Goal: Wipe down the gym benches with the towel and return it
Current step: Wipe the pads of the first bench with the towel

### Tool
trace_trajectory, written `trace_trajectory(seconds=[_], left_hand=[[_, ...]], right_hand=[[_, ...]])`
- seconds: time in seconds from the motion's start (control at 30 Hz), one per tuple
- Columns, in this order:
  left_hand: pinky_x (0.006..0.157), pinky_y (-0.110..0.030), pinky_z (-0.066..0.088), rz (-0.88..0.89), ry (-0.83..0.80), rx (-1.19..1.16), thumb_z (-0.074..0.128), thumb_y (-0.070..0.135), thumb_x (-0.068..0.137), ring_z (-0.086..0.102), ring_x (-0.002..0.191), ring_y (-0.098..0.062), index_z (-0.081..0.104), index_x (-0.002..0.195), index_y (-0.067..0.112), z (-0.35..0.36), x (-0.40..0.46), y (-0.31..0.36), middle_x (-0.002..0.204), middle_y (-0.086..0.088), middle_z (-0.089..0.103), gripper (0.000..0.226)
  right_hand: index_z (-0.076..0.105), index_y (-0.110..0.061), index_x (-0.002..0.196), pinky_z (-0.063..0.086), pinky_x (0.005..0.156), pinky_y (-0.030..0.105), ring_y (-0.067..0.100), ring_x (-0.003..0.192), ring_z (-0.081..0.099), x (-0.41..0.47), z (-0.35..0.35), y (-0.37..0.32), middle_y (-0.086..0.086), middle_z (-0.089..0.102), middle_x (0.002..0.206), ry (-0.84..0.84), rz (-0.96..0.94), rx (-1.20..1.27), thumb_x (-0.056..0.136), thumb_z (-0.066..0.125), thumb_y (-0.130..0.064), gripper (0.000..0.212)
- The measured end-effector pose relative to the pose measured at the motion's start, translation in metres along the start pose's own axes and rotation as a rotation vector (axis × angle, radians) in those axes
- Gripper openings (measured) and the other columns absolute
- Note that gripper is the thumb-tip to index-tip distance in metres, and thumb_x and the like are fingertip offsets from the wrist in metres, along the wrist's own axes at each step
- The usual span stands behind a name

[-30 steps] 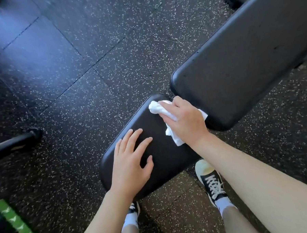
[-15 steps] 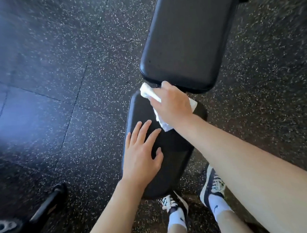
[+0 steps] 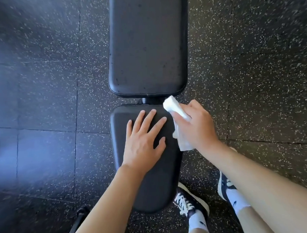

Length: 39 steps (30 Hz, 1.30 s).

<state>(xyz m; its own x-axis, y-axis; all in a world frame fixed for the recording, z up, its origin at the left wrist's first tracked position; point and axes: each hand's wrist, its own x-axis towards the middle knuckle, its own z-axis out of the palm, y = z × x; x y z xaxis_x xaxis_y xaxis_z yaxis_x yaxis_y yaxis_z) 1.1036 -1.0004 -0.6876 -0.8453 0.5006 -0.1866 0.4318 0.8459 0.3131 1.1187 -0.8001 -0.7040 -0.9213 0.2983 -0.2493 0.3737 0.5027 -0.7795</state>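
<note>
A black padded gym bench runs up the middle of the head view: a short seat pad point(image 3: 152, 184) near me and a long back pad point(image 3: 148, 45) beyond a narrow gap. My left hand point(image 3: 143, 141) lies flat on the seat pad with its fingers spread. My right hand point(image 3: 196, 126) grips a crumpled white towel point(image 3: 173, 106) at the seat pad's far right corner, beside the gap. Part of the towel hangs out under the palm.
Dark speckled rubber floor tiles point(image 3: 253, 75) surround the bench. My two feet in black and white sneakers point(image 3: 191, 201) stand at the bench's near right side. A dark metal bar point(image 3: 75, 225) shows at the bottom left.
The view has swung so the bench now runs straight up the frame. My right hand with the towel moved from the seat pad's far edge to its right corner. My left hand stayed flat.
</note>
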Motion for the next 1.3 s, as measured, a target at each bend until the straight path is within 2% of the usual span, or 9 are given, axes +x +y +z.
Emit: trace_trajectory(seconds=[0.07, 0.27, 0.4, 0.53, 0.67, 0.93, 1.03, 1.17, 1.3], left_hand=[[0.123, -0.067, 0.022, 0.092, 0.003, 0.081, 0.056, 0.039, 0.098, 0.027, 0.159, -0.031, 0.043, 0.158, 0.037, 0.010, 0.015, 0.005, 0.170, 0.002, 0.034, 0.061], [0.127, -0.063, 0.008, 0.145, 0.077, 0.170, 0.048, 0.037, 0.097, 0.019, 0.162, -0.028, 0.024, 0.165, 0.045, 0.036, 0.020, -0.003, 0.174, 0.005, 0.022, 0.072], [0.127, -0.063, 0.009, 0.141, 0.073, 0.155, 0.048, 0.037, 0.094, 0.022, 0.160, -0.028, 0.028, 0.164, 0.045, 0.034, 0.019, -0.001, 0.172, 0.005, 0.025, 0.072], [0.127, -0.061, 0.010, 0.123, 0.051, 0.141, 0.047, 0.036, 0.092, 0.023, 0.159, -0.027, 0.031, 0.162, 0.045, 0.032, 0.019, 0.002, 0.171, 0.005, 0.028, 0.072], [0.128, -0.063, 0.012, 0.112, 0.055, 0.136, 0.045, 0.035, 0.092, 0.022, 0.159, -0.025, 0.033, 0.162, 0.044, 0.031, 0.020, 0.005, 0.170, 0.006, 0.030, 0.071], [0.128, -0.061, 0.012, 0.147, 0.107, 0.122, 0.046, 0.034, 0.092, 0.024, 0.158, -0.025, 0.032, 0.161, 0.045, 0.035, 0.020, 0.002, 0.169, 0.006, 0.031, 0.072], [0.127, -0.060, 0.014, 0.149, 0.126, 0.131, 0.046, 0.035, 0.093, 0.027, 0.157, -0.025, 0.034, 0.160, 0.044, 0.036, 0.019, 0.000, 0.168, 0.005, 0.034, 0.069], [0.127, -0.061, 0.015, 0.140, 0.124, 0.128, 0.044, 0.036, 0.094, 0.026, 0.157, -0.024, 0.032, 0.161, 0.045, 0.035, 0.017, 0.002, 0.168, 0.006, 0.033, 0.069], [0.126, -0.060, 0.015, 0.140, 0.133, 0.146, 0.043, 0.036, 0.095, 0.025, 0.157, -0.022, 0.030, 0.162, 0.045, 0.035, 0.017, 0.002, 0.168, 0.008, 0.032, 0.068]], right_hand=[[0.053, -0.044, 0.064, 0.036, 0.059, 0.032, 0.012, 0.064, 0.052, 0.013, 0.003, 0.003, -0.006, 0.046, 0.078, 0.046, 0.135, 0.089, 0.094, 0.061, -0.047, 0.031], [0.057, -0.037, 0.075, 0.041, 0.060, 0.023, 0.010, 0.066, 0.056, -0.002, 0.009, 0.032, -0.009, 0.055, 0.077, 0.169, 0.179, 0.319, 0.100, 0.060, -0.052, 0.030], [0.058, -0.034, 0.077, 0.040, 0.061, 0.019, 0.010, 0.066, 0.055, -0.060, 0.032, 0.032, -0.007, 0.056, 0.076, 0.294, 0.311, 0.512, 0.102, 0.059, -0.055, 0.033], [0.063, -0.029, 0.083, 0.047, 0.065, 0.027, 0.011, 0.071, 0.060, -0.121, 0.066, 0.019, -0.006, 0.056, 0.082, 0.396, 0.454, 0.651, 0.099, 0.058, -0.060, 0.036], [0.063, -0.023, 0.078, 0.046, 0.071, 0.024, 0.013, 0.076, 0.062, -0.125, 0.082, 0.011, -0.007, 0.054, 0.089, 0.482, 0.511, 0.646, 0.101, 0.061, -0.047, 0.033], [0.062, -0.023, 0.075, 0.051, 0.081, 0.044, 0.018, 0.078, 0.061, -0.045, 0.054, 0.019, 0.001, 0.057, 0.090, 0.486, 0.404, 0.661, 0.103, 0.062, -0.038, 0.032], [0.057, -0.032, 0.074, 0.050, 0.081, 0.043, 0.017, 0.078, 0.060, -0.085, 0.059, 0.018, 0.001, 0.055, 0.089, 0.449, 0.403, 0.675, 0.104, 0.063, -0.035, 0.031], [0.071, -0.018, 0.087, 0.052, 0.079, 0.038, 0.016, 0.082, 0.064, -0.187, 0.090, 0.011, -0.004, 0.055, 0.096, 0.432, 0.475, 0.738, 0.105, 0.061, -0.038, 0.028], [0.074, -0.023, 0.097, 0.056, 0.076, 0.047, 0.019, 0.083, 0.066, -0.228, 0.102, 0.009, -0.006, 0.055, 0.103, 0.401, 0.515, 0.790, 0.103, 0.055, -0.049, 0.033]])
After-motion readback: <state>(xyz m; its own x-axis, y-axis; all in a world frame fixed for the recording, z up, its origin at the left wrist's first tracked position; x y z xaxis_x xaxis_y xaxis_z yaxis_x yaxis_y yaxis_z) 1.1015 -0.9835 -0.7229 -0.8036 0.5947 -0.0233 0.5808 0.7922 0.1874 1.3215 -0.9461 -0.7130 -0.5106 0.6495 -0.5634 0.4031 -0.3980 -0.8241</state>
